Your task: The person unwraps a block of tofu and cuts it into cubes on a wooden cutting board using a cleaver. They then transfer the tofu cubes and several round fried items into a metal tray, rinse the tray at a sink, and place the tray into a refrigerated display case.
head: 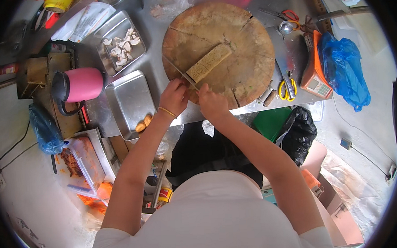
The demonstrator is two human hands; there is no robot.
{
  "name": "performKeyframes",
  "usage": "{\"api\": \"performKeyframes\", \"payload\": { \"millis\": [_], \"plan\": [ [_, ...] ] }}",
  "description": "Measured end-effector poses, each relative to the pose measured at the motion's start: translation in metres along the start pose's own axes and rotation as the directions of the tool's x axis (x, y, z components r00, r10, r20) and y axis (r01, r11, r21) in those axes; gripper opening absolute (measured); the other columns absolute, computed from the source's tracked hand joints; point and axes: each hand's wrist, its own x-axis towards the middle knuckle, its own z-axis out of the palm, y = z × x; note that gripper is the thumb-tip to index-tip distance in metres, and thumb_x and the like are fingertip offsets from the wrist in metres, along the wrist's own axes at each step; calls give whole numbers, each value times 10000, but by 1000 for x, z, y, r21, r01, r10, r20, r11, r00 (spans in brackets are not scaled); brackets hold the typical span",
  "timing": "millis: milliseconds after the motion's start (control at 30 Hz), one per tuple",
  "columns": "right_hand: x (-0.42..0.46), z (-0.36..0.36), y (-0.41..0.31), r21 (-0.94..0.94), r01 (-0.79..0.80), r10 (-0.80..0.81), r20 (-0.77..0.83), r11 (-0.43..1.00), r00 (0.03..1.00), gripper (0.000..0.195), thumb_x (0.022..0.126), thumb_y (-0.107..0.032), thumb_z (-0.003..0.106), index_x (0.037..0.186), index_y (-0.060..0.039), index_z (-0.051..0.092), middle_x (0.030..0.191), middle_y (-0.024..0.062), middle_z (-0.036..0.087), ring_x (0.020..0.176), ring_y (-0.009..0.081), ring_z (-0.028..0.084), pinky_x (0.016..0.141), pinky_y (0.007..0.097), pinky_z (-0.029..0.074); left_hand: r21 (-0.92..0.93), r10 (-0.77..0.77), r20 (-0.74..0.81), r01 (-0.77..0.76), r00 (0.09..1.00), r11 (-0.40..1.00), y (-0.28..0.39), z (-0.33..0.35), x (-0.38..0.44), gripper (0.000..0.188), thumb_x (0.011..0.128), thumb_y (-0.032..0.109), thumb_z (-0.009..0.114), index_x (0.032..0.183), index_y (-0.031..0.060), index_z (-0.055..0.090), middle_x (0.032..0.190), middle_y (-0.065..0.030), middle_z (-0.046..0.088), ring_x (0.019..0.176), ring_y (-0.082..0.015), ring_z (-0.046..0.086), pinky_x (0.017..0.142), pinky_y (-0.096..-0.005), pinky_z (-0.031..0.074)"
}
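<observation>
A long, brown, porous block of food lies slantwise on a round wooden chopping board. In my right hand is the handle of a knife. Its thin blade, seen nearly edge-on, crosses the block's near left end. My left hand, with a yellow band at the wrist, is beside the blade at the board's near left edge. Its fingers are bent, and whether they hold anything is hidden. Left of the board, one metal tray has a few brown pieces in its near corner.
Sliced mushrooms fill part of another metal tray. A pink kettle stands at left. Right of the board are yellow-handled scissors, orange-handled scissors, an orange scale and a blue plastic bag.
</observation>
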Motion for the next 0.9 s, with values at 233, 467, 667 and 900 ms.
{"api": "performKeyframes", "payload": {
  "millis": [233, 467, 667, 900],
  "plan": [
    [-2, -46, 18, 229, -94, 92, 20, 969, 996, 277, 879, -268, 447, 850, 5, 404, 591, 234, 567, 564, 423, 571, 495, 492, 466, -43, -98, -85, 94, 992, 995, -7, 16, -4, 340, 616, 70, 694, 909, 20, 529, 958, -121, 521, 958, -293, 497, 810, -352, 431],
    [-32, -73, 27, 294, -154, 150, 37, 943, 988, 261, 881, -253, 432, 862, 5, 398, 628, 266, 564, 605, 447, 563, 552, 510, 454, -138, -286, -129, 269, 949, 953, -10, 21, -21, 484, 615, 94, 726, 1029, 58, 477, 968, -102, 528, 930, -246, 524, 771, -330, 459],
    [-39, -71, 11, 293, -99, 75, 92, 951, 993, 246, 883, -234, 426, 878, 10, 395, 623, 264, 560, 606, 447, 560, 564, 518, 448, -414, -512, -208, 400, 833, 818, 0, 30, -30, 369, 680, 84, 702, 988, 35, 504, 881, -88, 591, 755, -151, 593, 615, -266, 501],
    [-26, -62, -8, 199, -88, 55, 162, 976, 985, 263, 899, -243, 392, 881, 20, 388, 669, 255, 581, 642, 432, 579, 591, 504, 459, -535, -700, -75, 564, 710, 629, -14, 41, -27, 225, 694, 160, 693, 839, 27, 585, 696, -63, 629, 629, -131, 613, 597, -249, 486]
  ]
}}
